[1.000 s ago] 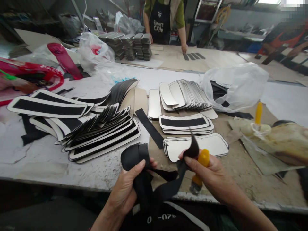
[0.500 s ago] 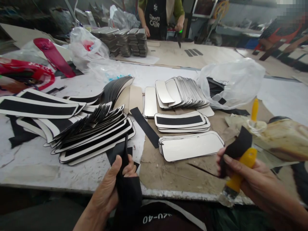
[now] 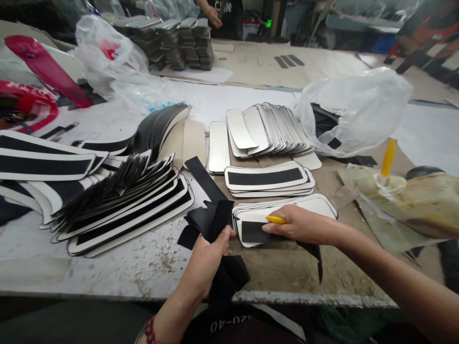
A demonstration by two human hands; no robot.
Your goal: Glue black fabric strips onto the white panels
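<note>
My left hand (image 3: 210, 260) is closed around a bunch of black strips (image 3: 217, 217), whose ends stick out above and below the fist. My right hand (image 3: 303, 224) grips one black strip (image 3: 255, 232), lying over the left part of the front stack of white curved panels (image 3: 304, 204). A yellow handle (image 3: 275, 220), seemingly of a brush, pokes out of the same hand; the rest of that tool is hidden. Below this hand hangs a loose black end (image 3: 317, 267). Just behind are white panels with a black strip on top (image 3: 265, 177).
To the left is a large fanned pile of white panels with black strips (image 3: 132, 215). Fanned plain panels (image 3: 279, 129) and a plastic bag (image 3: 373, 110) lie behind. At right, another yellow handle (image 3: 387, 157) stands in a stained wrapped container. A co-worker's hand (image 3: 214, 18) shows far back.
My right hand has moved left with the yellow-handled tool, bringing a black strip onto the front panels. My left hand has shifted right with its bunch. The view has tilted down slightly.
</note>
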